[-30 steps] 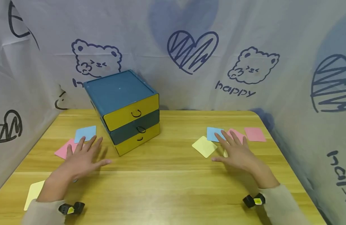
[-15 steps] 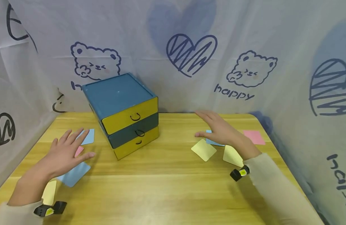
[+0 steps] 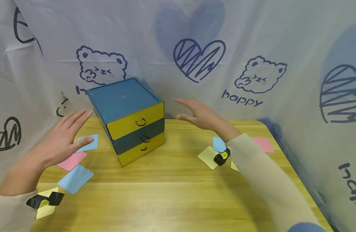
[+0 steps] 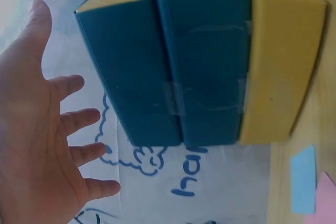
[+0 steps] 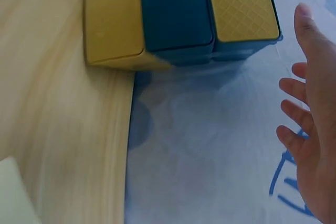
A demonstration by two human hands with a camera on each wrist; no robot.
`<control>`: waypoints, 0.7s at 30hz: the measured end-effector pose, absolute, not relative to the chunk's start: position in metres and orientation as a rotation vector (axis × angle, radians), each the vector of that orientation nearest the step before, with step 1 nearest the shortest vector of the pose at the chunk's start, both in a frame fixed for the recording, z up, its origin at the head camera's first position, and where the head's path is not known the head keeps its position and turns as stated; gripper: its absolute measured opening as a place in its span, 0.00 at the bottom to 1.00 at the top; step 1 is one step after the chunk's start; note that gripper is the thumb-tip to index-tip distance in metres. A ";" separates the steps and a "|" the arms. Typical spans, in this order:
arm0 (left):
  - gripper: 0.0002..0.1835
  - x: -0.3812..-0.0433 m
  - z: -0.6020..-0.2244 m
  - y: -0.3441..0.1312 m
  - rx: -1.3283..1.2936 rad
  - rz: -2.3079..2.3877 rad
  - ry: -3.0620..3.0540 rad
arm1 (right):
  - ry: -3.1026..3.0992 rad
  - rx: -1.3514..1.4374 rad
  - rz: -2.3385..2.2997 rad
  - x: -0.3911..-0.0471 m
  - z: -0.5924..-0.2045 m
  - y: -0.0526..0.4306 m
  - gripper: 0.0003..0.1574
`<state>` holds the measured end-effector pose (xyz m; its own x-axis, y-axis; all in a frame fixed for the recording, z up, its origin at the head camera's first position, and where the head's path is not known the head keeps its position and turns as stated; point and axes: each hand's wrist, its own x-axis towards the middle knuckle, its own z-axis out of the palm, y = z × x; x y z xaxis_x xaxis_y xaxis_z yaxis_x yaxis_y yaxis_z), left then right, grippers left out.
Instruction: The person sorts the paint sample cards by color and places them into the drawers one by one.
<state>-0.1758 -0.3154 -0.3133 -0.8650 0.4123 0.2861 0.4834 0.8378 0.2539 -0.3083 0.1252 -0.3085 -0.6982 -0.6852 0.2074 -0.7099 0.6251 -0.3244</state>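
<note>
Both hands have straight, loosely spread fingers with nothing in them: the left hand [image 3: 63, 137] just beside one side of the drawer unit [image 3: 124, 100], the right hand [image 3: 199, 112] off its other side, so the unit stands between them, apart from both. From where I stand, its tiers look joined by clear tape [image 4: 176, 98], facing the left fingers; if they pressed at one height only, I'd fear the tiers shifting or the tape peeling. Tipped forward, the yellow top drawer [image 3: 135, 120] could slide out. Below the left fingers, a blue note [image 3: 91, 144] and a pink note [image 3: 72, 161] lie on the worktop [image 3: 178, 199], near enough to be dragged. Below the right forearm, a low sleeve might sweep the yellow note [image 3: 207, 158].
</note>
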 end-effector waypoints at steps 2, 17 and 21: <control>0.42 -0.179 -0.308 -0.310 -0.694 -0.476 -2.809 | -2.765 1.229 0.599 -0.314 -0.306 0.114 0.45; 0.38 -0.223 -0.279 -0.275 -0.757 -0.439 -2.944 | -2.730 1.426 0.497 -0.333 -0.295 0.048 0.43; 0.37 -0.227 -0.281 -0.267 -0.752 -0.450 -2.997 | -2.772 1.439 0.447 -0.333 -0.294 0.041 0.42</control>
<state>-0.2272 -0.2668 -0.2814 -0.8838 0.4596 0.0874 0.4650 0.8424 0.2723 -0.3326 0.0411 -0.2936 -0.5839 -0.8033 0.1172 -0.7995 0.5439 -0.2550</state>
